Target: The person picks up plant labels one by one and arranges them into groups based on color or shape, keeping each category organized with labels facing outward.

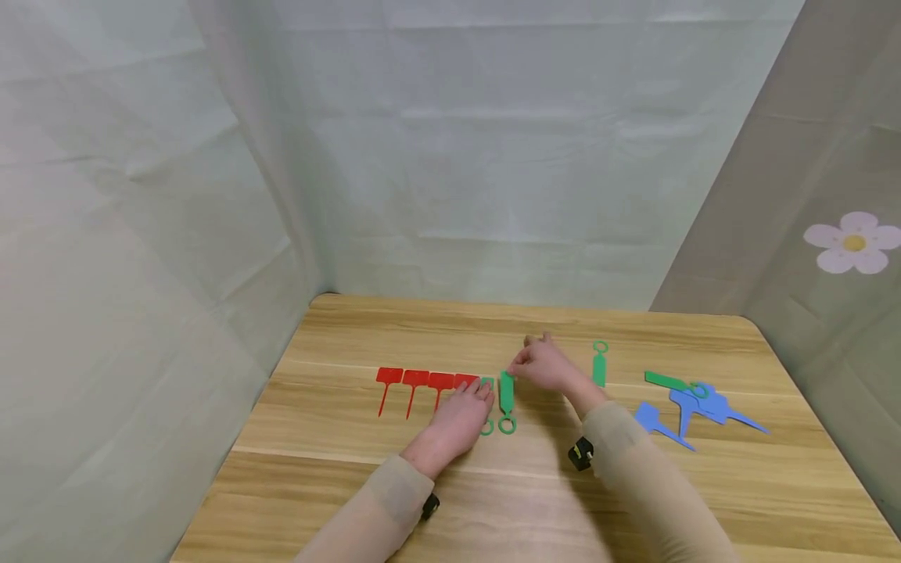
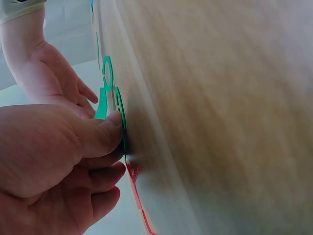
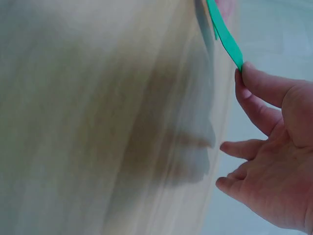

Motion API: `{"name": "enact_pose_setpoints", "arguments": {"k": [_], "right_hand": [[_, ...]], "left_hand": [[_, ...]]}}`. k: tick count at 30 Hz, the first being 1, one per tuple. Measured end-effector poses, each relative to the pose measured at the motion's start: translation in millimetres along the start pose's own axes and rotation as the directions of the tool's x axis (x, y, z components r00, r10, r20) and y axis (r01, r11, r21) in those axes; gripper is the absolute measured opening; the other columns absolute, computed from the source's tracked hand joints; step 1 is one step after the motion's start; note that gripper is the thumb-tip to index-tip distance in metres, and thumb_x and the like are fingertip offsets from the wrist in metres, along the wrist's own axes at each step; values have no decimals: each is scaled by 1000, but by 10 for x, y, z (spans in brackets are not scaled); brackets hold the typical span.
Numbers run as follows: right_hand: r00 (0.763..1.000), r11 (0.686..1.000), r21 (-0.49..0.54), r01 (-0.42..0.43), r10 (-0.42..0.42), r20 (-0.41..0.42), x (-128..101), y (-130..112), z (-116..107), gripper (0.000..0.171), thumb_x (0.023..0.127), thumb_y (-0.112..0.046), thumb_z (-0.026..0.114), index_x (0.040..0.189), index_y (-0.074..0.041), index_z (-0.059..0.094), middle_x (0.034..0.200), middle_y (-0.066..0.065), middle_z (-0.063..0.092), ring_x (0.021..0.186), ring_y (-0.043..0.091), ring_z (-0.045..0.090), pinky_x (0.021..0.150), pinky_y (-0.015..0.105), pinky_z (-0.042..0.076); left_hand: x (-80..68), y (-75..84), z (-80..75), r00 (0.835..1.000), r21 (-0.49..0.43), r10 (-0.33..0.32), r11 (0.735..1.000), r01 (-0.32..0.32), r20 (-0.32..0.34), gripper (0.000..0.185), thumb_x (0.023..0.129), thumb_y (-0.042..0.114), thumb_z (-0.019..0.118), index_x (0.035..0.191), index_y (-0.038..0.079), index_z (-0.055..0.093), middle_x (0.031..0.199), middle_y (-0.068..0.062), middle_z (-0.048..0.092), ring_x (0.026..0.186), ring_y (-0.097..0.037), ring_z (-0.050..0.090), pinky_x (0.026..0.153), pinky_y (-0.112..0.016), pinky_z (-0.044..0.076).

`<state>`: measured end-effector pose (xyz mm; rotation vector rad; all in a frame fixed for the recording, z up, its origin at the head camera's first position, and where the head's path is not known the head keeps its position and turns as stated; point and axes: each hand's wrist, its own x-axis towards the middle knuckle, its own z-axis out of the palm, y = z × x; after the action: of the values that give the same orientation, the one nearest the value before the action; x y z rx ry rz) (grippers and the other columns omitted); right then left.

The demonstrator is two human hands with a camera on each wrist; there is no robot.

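Note:
Several red T-shaped tags point(image 1: 415, 383) lie in a row on the wooden table point(image 1: 493, 500). Just right of them lie two green ring-ended tags. My left hand point(image 1: 466, 405) rests flat over the nearer one point(image 1: 487, 427), and in the left wrist view its thumb point(image 2: 105, 129) presses that tag's point(image 2: 121, 115) edge down. My right hand point(image 1: 543, 363) reaches in from the right with relaxed, spread fingers. Its fingertip point(image 3: 252, 73) touches the far end of the second green tag point(image 1: 506, 395) point(image 3: 226, 38). Neither hand grips anything.
A third green tag point(image 1: 599, 364) lies alone right of my right hand. Farther right, one green tag point(image 1: 669, 381) lies by a loose pile of blue tags point(image 1: 704, 405) point(image 1: 658, 424). Pale fabric walls enclose the table's back and sides.

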<state>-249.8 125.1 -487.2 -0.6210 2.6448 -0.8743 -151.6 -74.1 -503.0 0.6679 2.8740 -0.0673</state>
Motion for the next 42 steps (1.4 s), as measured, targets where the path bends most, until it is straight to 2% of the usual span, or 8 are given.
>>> {"name": "enact_pose_setpoints", "arguments": {"k": [4, 7, 13, 19, 26, 42], "right_hand": [[999, 999, -24, -22, 21, -25, 33, 2, 83, 17, 103, -23, 74, 98, -10, 84, 162, 41, 33, 154, 65, 2, 125, 72, 10], [999, 998, -52, -24, 21, -48, 35, -7, 126, 17, 101, -24, 76, 96, -11, 84, 161, 41, 34, 154, 66, 3, 124, 74, 12], [997, 992, -105, -64, 58, -55, 11, -31, 163, 17, 101, -31, 76, 95, -17, 84, 163, 40, 30, 154, 66, -2, 122, 79, 9], [995, 990, -111, -89, 83, -62, 12, -20, 192, 16, 100, -33, 77, 93, -21, 84, 165, 40, 27, 155, 64, -6, 122, 79, 5], [994, 990, -106, -93, 87, -63, -3, -40, 190, 15, 99, -33, 77, 92, -21, 83, 165, 40, 27, 155, 63, -7, 121, 80, 4], [992, 988, -116, -106, 97, -81, -19, -54, 193, 17, 99, -35, 76, 92, -21, 82, 166, 37, 28, 155, 63, -8, 122, 79, 5]], "left_hand": [[-3, 0, -4, 1000, 3, 1, 1000, -1, -7, 46, 110, 15, 61, 155, 9, 58, 163, -6, 51, 154, -27, 42, 126, -42, 33], [-2, 2, 1, 1000, 13, 8, 1000, -8, -20, 44, 111, 12, 58, 154, 9, 59, 163, -6, 51, 153, -27, 43, 126, -42, 34], [-6, 6, -7, 1000, 20, 11, 1000, -10, -23, 43, 112, 12, 56, 154, 9, 59, 163, -6, 51, 153, -27, 43, 126, -42, 34], [-12, 6, -12, 1000, 7, 3, 1000, -3, -9, 44, 111, 13, 57, 155, 9, 58, 163, -6, 50, 154, -27, 42, 126, -42, 33], [-15, 4, -22, 1000, 9, 7, 1000, -7, -3, 43, 112, 11, 54, 155, 9, 58, 164, -6, 49, 155, -26, 40, 127, -42, 32], [-30, 1, -30, 1000, -5, 9, 1000, -9, -12, 43, 111, 10, 56, 154, 10, 59, 163, -6, 50, 155, -27, 41, 126, -43, 33]]}}
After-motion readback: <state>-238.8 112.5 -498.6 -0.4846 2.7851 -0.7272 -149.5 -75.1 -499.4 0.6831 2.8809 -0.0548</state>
